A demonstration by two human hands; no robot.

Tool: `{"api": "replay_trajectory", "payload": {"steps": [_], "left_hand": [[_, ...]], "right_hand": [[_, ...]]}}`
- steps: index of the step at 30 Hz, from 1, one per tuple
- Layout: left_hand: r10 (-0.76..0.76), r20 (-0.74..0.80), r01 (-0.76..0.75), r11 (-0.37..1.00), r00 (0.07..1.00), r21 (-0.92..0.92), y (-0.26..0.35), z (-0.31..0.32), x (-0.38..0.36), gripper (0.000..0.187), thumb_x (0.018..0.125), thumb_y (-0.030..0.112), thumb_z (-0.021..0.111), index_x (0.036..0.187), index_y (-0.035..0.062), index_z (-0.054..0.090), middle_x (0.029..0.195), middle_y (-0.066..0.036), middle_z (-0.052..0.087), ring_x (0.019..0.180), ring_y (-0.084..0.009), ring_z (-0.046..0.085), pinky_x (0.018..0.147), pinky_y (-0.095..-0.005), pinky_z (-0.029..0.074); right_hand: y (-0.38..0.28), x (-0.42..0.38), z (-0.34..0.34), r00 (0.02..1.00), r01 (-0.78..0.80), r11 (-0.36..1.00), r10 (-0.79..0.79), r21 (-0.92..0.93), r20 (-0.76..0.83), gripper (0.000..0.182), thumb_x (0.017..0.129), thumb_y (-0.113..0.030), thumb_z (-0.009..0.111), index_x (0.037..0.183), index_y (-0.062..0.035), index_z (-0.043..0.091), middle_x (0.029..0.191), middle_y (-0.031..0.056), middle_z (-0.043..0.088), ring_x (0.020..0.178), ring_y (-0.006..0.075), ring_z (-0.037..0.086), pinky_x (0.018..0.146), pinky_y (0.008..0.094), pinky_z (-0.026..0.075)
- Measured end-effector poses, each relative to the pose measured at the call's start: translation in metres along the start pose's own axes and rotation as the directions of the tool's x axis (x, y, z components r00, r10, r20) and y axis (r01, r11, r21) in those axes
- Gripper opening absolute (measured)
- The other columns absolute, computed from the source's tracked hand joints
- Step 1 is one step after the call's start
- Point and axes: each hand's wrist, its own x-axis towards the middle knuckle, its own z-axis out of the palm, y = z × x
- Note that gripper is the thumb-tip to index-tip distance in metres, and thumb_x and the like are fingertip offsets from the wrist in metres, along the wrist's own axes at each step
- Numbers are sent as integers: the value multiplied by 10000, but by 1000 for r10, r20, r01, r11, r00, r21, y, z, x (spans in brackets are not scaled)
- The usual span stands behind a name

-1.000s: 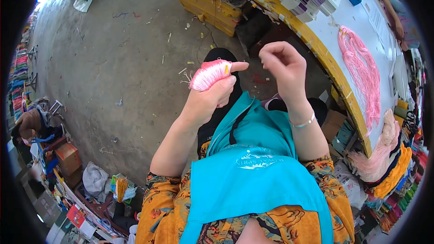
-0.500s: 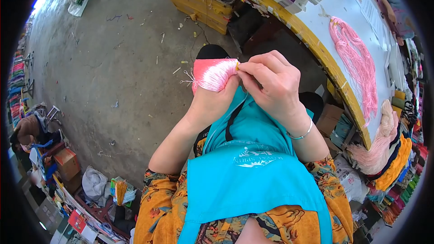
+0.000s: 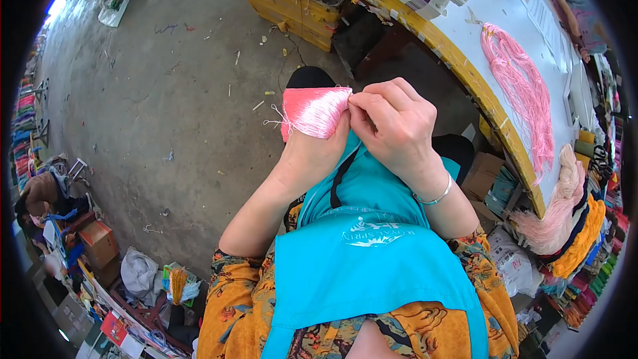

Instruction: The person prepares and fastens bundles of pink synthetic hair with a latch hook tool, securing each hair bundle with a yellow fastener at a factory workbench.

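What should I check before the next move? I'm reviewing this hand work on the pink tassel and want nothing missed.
1. Left hand grip on the pink silky thread tassel: ok, bundle enclosed.
2. Right hand fingertips pinched at the tassel's end: ok.
3. White loose tie thread hanging free at the far end: ok, not snagged.
4. What the right fingertips pinch: cannot tell, hidden.
5. Long pink thread hanks on the white table: ok, apart from the hands.

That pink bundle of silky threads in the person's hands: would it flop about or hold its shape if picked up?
The pink bundle of silky threads is probably floppy: loose strands stray from its left end. It looks light, since the left hand holds it up from below while the right hand pinches one end. Its sheen suggests it may be slippery.
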Motion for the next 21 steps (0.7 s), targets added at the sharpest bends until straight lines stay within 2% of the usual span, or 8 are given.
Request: {"api": "replay_trajectory", "payload": {"steps": [4,6,9,11,13,16,18,21], "left_hand": [[51,5,-51,997,999,-66,-3,-1,1,130,937,80,543,1012,-3,609,856,-134,637,805,-273,642,690,-358,491],[-7,41,13,991,999,-136,1,-2,0,134,944,85,543,1014,-6,612,851,-118,640,804,-242,643,692,-346,491],[-147,106,169,956,983,-239,0,-5,1,135,951,92,537,1006,-6,613,848,-102,644,807,-208,641,694,-331,491],[-113,76,128,963,991,-236,1,-3,2,133,951,92,536,998,-7,610,847,-100,645,805,-200,640,692,-328,490],[-79,48,88,969,996,-233,4,-2,1,130,951,93,534,989,-8,607,845,-97,645,803,-193,638,690,-325,489],[-41,48,49,983,998,-175,6,-3,2,127,952,89,529,984,-8,603,831,-100,639,791,-198,636,684,-330,488],[-77,79,85,990,994,-110,3,-4,1,187,954,64,551,1115,-8,614,964,-37,657,895,-101,605,788,-271,491],[-54,94,54,999,994,0,5,-6,1,198,960,72,539,1125,-10,611,973,-54,661,906,-115,612,798,-284,495]], "right_hand": [[1,-3,3,990,-135,979,138,154,-7,90,692,4,696,751,-45,650,732,55,620,650,188,613,555,267,497],[1,-5,0,899,-436,801,412,410,151,76,725,35,677,768,-22,652,746,73,628,665,169,622,561,255,497],[7,-6,-4,824,-558,627,498,544,271,70,741,40,682,788,-8,662,756,81,633,669,148,621,563,259,501],[6,-4,-6,846,-527,673,472,519,248,90,732,16,715,809,-14,679,765,81,638,664,172,623,566,272,507],[6,-4,-7,956,-292,887,267,358,120,106,724,-16,743,813,-24,686,771,79,645,663,197,626,565,279,509],[7,-4,-7,990,-144,965,138,218,41,121,710,-53,767,802,-42,690,771,74,649,667,212,627,559,294,513],[7,-5,-5,994,-111,978,110,174,20,121,702,-53,767,795,-49,690,765,71,649,666,213,627,558,299,515],[4,-4,-5,997,-82,989,82,123,2,137,681,-14,757,797,-42,689,763,75,649,670,215,627,563,296,513]]}}
